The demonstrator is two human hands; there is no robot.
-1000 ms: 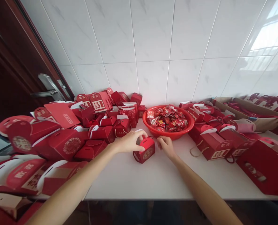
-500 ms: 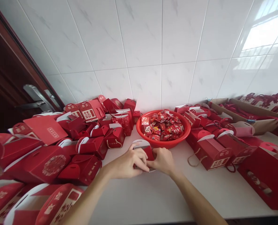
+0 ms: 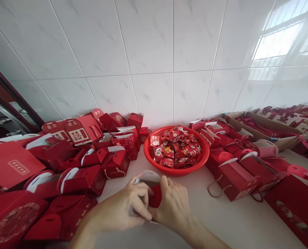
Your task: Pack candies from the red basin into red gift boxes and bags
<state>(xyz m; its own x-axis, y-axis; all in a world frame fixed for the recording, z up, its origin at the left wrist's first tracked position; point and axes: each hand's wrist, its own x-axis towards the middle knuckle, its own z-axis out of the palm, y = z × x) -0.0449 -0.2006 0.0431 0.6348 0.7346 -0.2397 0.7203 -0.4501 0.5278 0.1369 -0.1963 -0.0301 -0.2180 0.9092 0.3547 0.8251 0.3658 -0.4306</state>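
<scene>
Between my two hands, low in the middle of the view, is a small red and white paper gift box (image 3: 156,196) with a rounded white flap upright at its back. My left hand (image 3: 136,203) grips its left side with bent fingers. On the right side, my right hand (image 3: 171,201) holds the box, its thumb reaching in toward the near edge. My fingers cover much of the box. Just behind it stands a red plastic basket (image 3: 146,156) filled with red-wrapped candies (image 3: 177,147).
Many red gift boxes (image 3: 85,183) crowd the left side. More boxes (image 3: 237,173) with cord handles stand on the right. A cardboard carton (image 3: 283,141) with red items sits farther right. A tiled wall (image 3: 154,97) rises behind the white table (image 3: 208,221); a door is at far left.
The camera view has tilted and come closer, so my hands and the box appear lower and larger. Both hands are still on the box, with the fingers slightly shifted.
</scene>
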